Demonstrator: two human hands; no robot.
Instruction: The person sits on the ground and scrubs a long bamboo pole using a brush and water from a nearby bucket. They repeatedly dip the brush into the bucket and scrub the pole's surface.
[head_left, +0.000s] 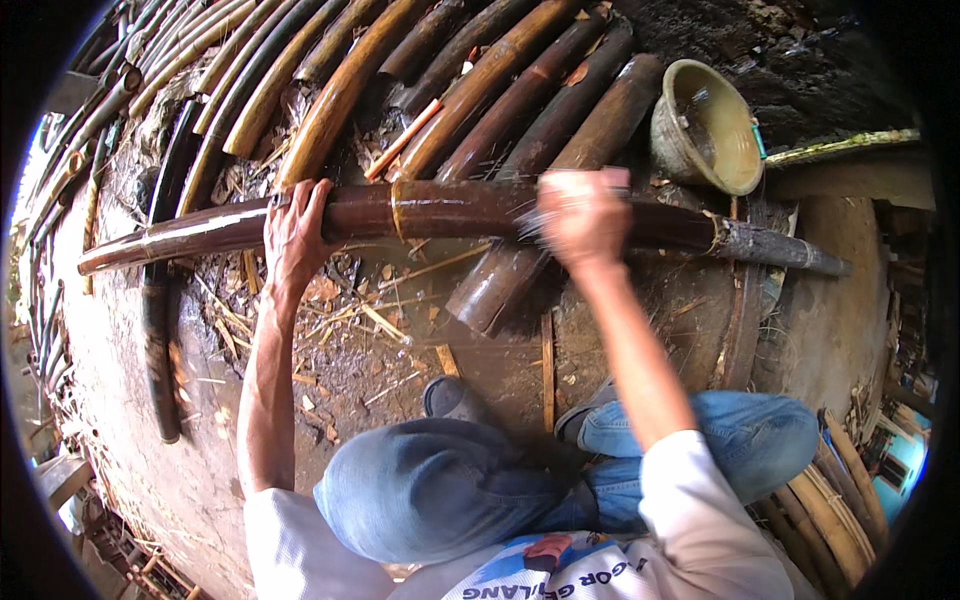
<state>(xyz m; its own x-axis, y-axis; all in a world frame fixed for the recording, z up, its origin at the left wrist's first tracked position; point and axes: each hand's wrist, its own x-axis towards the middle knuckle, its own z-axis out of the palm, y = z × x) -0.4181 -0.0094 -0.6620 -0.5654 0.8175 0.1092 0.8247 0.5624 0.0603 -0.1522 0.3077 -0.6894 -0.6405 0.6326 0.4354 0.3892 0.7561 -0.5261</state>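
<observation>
A long, wet, dark brown bamboo pole lies crosswise in front of me, with pale rings at its joints. Toward its left part, my left hand grips it from above, fingers curled over the far side. Farther right, my right hand is closed in a fist against the pole and blurred by motion. Fine droplets or bristles show at its left edge. Whatever it holds is hidden by the fingers and the blur. Beneath the pole, a thick bamboo piece slants toward me.
Several dark bamboo poles lie side by side beyond the pole. A basin of cloudy water stands at the far right. Wet ground is strewn with splinters and leaves. A narrow dark pole crosses under the left end.
</observation>
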